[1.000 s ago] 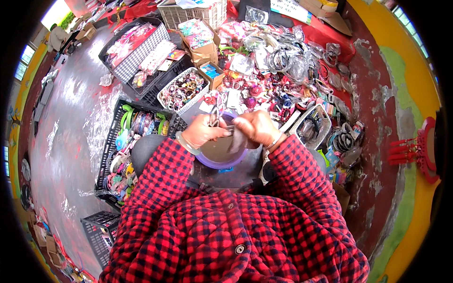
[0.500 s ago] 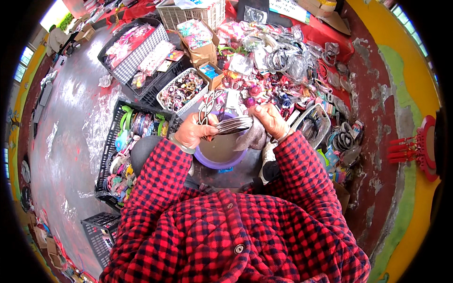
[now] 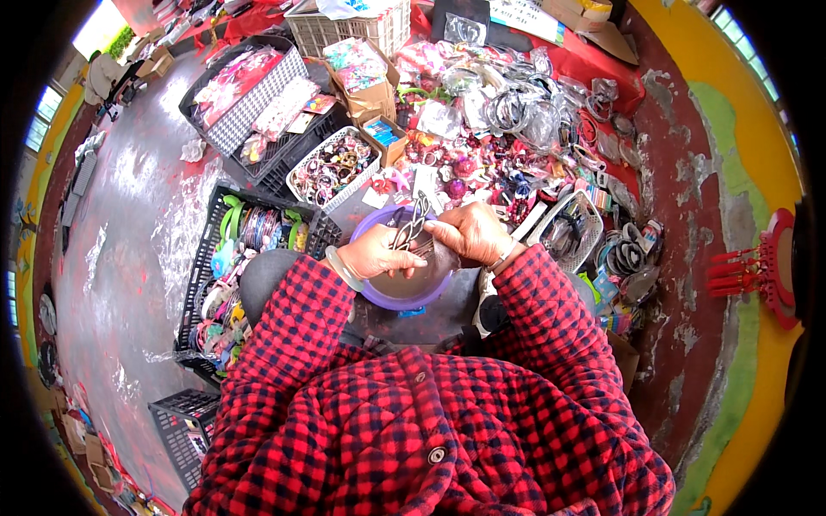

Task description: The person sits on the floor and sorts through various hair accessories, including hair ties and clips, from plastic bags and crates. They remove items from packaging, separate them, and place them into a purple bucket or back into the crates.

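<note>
Left hand (image 3: 385, 254) grips the dark openwork bands (image 3: 413, 229) over the purple basin (image 3: 400, 304), your 12 o'clock. Right hand (image 3: 471, 232) pinches a greyish-brown cloth (image 3: 443, 261) close against them; contact's hidden. Looks mid-work: bands not set down, done portion can't be told. From basin: loose pile (image 3: 508, 129) at 1 o'clock, black crate (image 3: 325, 230) at 9; finished vs waiting unclear.

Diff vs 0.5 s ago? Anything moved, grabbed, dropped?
The left hand moved right, the right hand left, closing up over the purple basin. The silvery openwork bands in the left hand shifted right and down. No grasp or release visible; the right hand still has the grey-brown cloth. Basin and piled accessories stayed put.
</note>
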`<action>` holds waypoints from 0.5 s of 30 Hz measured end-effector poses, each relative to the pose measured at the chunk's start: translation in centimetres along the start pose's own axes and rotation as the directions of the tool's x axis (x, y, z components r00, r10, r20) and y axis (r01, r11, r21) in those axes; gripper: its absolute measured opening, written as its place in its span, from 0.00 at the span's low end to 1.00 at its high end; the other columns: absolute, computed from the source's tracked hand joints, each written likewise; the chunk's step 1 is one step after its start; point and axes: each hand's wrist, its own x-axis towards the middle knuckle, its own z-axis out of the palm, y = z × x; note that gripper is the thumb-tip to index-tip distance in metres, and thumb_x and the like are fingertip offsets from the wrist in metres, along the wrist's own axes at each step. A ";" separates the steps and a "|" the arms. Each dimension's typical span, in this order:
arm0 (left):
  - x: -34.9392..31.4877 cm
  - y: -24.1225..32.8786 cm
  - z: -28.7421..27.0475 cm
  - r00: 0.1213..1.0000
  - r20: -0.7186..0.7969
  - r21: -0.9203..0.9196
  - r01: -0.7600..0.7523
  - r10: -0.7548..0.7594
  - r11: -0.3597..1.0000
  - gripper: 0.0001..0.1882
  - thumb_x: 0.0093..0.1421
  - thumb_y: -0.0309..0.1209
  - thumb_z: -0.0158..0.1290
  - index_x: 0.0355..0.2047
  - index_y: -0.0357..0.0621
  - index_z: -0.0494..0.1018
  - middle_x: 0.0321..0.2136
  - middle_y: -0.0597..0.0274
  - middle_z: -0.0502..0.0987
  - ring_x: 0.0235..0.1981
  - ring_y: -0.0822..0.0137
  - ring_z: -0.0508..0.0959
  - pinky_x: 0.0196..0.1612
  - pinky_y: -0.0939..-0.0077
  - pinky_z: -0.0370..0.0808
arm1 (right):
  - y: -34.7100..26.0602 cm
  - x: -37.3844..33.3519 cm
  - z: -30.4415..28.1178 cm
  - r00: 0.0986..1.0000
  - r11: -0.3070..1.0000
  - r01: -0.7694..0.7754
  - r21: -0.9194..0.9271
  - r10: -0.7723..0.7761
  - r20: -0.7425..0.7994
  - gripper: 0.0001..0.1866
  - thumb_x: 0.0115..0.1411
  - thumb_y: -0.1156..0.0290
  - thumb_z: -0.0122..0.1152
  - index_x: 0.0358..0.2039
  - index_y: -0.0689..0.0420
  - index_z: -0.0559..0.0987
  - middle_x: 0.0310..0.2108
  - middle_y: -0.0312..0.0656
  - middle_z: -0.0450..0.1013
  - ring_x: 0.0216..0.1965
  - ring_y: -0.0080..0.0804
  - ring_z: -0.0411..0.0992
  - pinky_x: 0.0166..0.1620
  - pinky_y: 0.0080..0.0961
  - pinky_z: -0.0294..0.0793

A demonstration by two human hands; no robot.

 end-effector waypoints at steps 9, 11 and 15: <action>-1.9 1.2 -1.4 0.991 -0.132 -0.144 -0.050 0.031 0.988 0.08 0.53 0.30 0.56 0.26 0.38 0.72 0.17 0.65 0.73 0.20 0.75 0.74 0.22 0.85 0.68 | 4.8 -0.2 -2.0 0.862 0.841 -0.416 0.346 0.486 -0.144 0.18 0.57 0.58 0.54 0.24 0.60 0.79 0.19 0.36 0.73 0.19 0.19 0.67 0.24 0.22 0.66; -2.3 0.6 -2.4 0.927 -0.301 -0.314 -0.319 0.224 0.894 0.09 0.56 0.33 0.52 0.28 0.38 0.73 0.19 0.60 0.75 0.21 0.71 0.76 0.21 0.84 0.68 | 6.4 -0.1 -3.9 0.796 0.737 -0.183 0.651 0.500 -0.342 0.21 0.59 0.56 0.51 0.15 0.57 0.75 0.14 0.25 0.64 0.16 0.14 0.57 0.19 0.17 0.56; -1.3 0.9 -2.9 0.891 -0.436 -0.482 -0.349 0.126 0.803 0.14 0.59 0.35 0.47 0.40 0.37 0.69 0.25 0.56 0.77 0.25 0.70 0.77 0.21 0.86 0.67 | 6.2 -0.3 -4.0 0.700 0.611 -0.150 0.777 0.620 -0.353 0.21 0.61 0.53 0.47 0.21 0.56 0.74 0.19 0.29 0.67 0.20 0.14 0.60 0.22 0.16 0.58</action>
